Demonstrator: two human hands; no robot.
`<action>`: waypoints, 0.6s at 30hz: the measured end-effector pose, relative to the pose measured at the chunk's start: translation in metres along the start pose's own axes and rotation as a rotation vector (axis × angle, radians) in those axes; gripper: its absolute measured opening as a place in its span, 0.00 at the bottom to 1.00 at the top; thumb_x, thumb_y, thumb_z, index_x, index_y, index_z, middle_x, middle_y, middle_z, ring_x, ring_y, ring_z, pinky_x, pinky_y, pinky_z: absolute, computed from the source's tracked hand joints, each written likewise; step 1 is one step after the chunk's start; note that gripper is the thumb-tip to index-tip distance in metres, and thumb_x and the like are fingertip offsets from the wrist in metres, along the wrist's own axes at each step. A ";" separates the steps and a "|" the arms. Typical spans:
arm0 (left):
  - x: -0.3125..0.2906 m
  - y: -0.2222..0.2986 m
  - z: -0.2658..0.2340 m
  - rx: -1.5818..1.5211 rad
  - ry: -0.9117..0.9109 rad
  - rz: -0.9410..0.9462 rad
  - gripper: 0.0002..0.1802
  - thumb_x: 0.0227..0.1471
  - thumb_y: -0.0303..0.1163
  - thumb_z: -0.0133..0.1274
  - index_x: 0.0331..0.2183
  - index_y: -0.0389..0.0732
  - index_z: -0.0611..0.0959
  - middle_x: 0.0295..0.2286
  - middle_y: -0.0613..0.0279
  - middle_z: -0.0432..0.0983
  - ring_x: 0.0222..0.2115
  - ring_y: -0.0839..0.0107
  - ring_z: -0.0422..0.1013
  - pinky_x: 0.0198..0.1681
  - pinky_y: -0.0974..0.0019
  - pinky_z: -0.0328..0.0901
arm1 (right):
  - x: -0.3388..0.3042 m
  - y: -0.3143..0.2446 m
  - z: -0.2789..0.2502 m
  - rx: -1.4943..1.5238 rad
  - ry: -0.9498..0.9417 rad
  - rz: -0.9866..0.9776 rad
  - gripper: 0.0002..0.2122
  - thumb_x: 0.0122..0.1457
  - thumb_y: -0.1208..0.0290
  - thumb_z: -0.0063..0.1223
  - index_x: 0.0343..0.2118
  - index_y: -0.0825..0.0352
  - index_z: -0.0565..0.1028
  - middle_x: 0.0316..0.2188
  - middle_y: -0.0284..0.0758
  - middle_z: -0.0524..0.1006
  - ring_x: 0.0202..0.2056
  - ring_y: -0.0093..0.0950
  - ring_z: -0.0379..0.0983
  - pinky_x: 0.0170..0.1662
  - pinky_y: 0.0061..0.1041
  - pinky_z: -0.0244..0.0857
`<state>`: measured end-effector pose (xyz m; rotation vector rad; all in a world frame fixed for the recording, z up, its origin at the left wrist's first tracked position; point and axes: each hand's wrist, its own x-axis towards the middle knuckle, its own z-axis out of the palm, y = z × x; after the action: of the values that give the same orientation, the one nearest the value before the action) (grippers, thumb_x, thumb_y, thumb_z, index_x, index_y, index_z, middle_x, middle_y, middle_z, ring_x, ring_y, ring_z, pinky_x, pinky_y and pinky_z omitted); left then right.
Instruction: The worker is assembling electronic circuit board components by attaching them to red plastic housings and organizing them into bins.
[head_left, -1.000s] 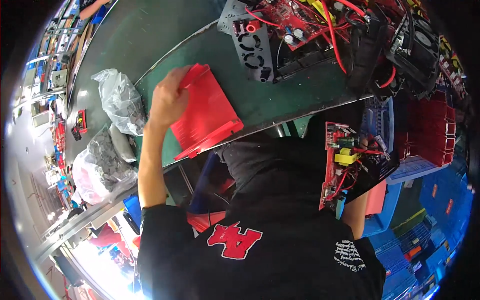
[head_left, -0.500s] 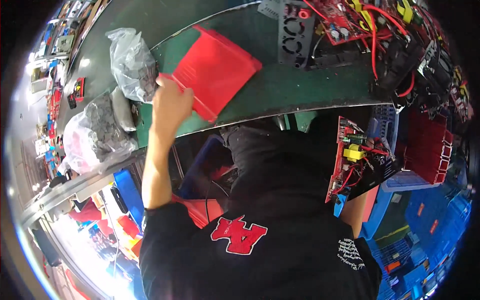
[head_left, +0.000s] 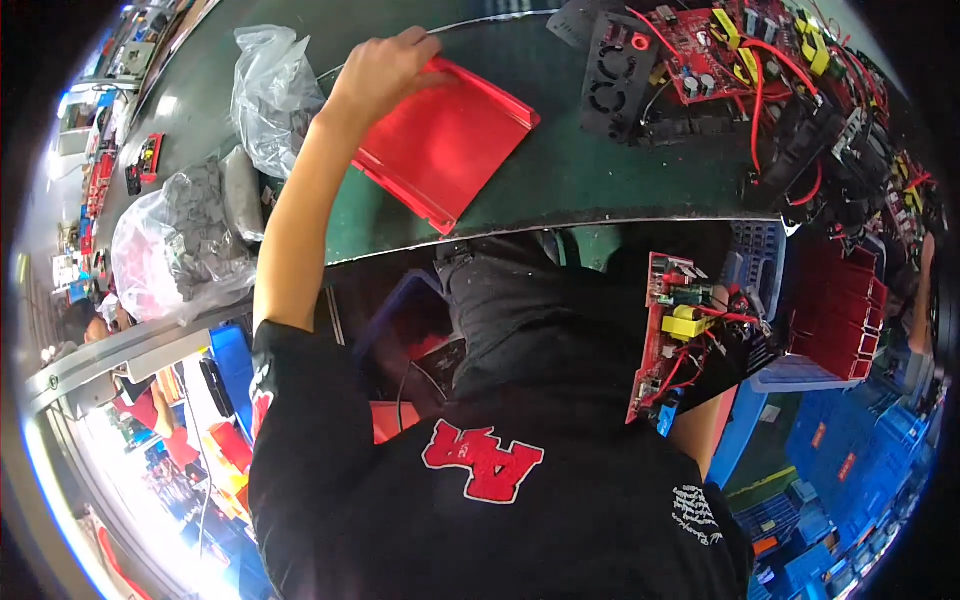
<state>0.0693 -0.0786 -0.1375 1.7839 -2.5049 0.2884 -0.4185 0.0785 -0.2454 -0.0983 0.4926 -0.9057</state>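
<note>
A red U-shaped casing (head_left: 452, 150) lies on the green tabletop, tilted, with its raised side rails showing. My left hand (head_left: 390, 72) is closed on its far left corner; the fingertips are partly hidden behind the rim. Close to my right side, a red circuit board (head_left: 652, 335) with a yellow transformer, red wires and an attached black panel (head_left: 722, 372) is held up off the table. My right hand is mostly hidden behind that board; its forearm (head_left: 697, 440) comes up from below, and a fingertip seems to show by the wires.
Clear plastic bags (head_left: 275, 105) of grey parts stand left of the casing. A black fan panel (head_left: 612, 75) and a pile of wired circuit boards (head_left: 715, 50) occupy the right of the table (head_left: 520, 195). Below the table edge at right sits a blue crate (head_left: 815, 378) with red casings (head_left: 842, 310).
My left hand has gone from the casing's near left side to its far corner, and the casing has turned so its inner rails show. The circuit board has shifted slightly left.
</note>
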 end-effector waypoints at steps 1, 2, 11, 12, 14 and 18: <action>0.004 -0.003 -0.001 -0.006 0.003 0.019 0.18 0.48 0.42 0.58 0.38 0.42 0.77 0.36 0.55 0.75 0.35 0.48 0.72 0.37 0.50 0.68 | -0.008 0.005 0.002 0.013 0.011 -0.004 0.15 0.58 0.57 0.53 0.39 0.65 0.72 0.39 0.42 0.76 0.38 0.39 0.75 0.43 0.43 0.71; 0.005 -0.007 -0.004 -0.021 -0.002 0.105 0.15 0.49 0.40 0.57 0.36 0.41 0.78 0.34 0.56 0.75 0.34 0.48 0.72 0.35 0.50 0.68 | -0.010 0.005 0.003 0.026 0.021 -0.008 0.15 0.58 0.57 0.53 0.39 0.65 0.72 0.39 0.43 0.76 0.38 0.39 0.75 0.43 0.43 0.71; -0.006 0.007 -0.026 -0.044 0.042 0.100 0.13 0.48 0.38 0.56 0.35 0.41 0.81 0.31 0.56 0.76 0.33 0.52 0.74 0.35 0.53 0.70 | -0.025 0.003 0.003 0.133 0.075 0.057 0.16 0.58 0.56 0.52 0.41 0.65 0.73 0.41 0.44 0.75 0.39 0.40 0.75 0.44 0.46 0.71; -0.005 0.017 -0.030 0.017 0.035 0.038 0.14 0.48 0.38 0.56 0.36 0.40 0.80 0.34 0.55 0.76 0.35 0.51 0.74 0.38 0.54 0.69 | -0.021 -0.003 0.004 0.142 0.076 0.067 0.17 0.58 0.56 0.52 0.41 0.65 0.73 0.41 0.44 0.75 0.39 0.41 0.75 0.45 0.46 0.70; 0.001 0.029 -0.022 -0.015 0.022 0.073 0.14 0.47 0.37 0.56 0.36 0.40 0.80 0.35 0.55 0.76 0.36 0.51 0.73 0.39 0.53 0.69 | -0.022 0.010 0.010 0.161 0.080 0.090 0.17 0.58 0.56 0.52 0.42 0.65 0.73 0.41 0.44 0.75 0.39 0.41 0.75 0.45 0.47 0.70; 0.003 0.017 -0.017 -0.070 -0.072 0.218 0.15 0.47 0.36 0.57 0.38 0.40 0.80 0.36 0.55 0.76 0.40 0.52 0.72 0.41 0.53 0.68 | -0.011 -0.003 0.006 0.124 0.060 0.054 0.19 0.56 0.57 0.54 0.43 0.66 0.72 0.43 0.44 0.74 0.41 0.41 0.74 0.47 0.47 0.70</action>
<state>0.0507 -0.0731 -0.1226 1.5243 -2.7270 0.1456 -0.4237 0.0847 -0.2354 0.0554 0.4911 -0.8857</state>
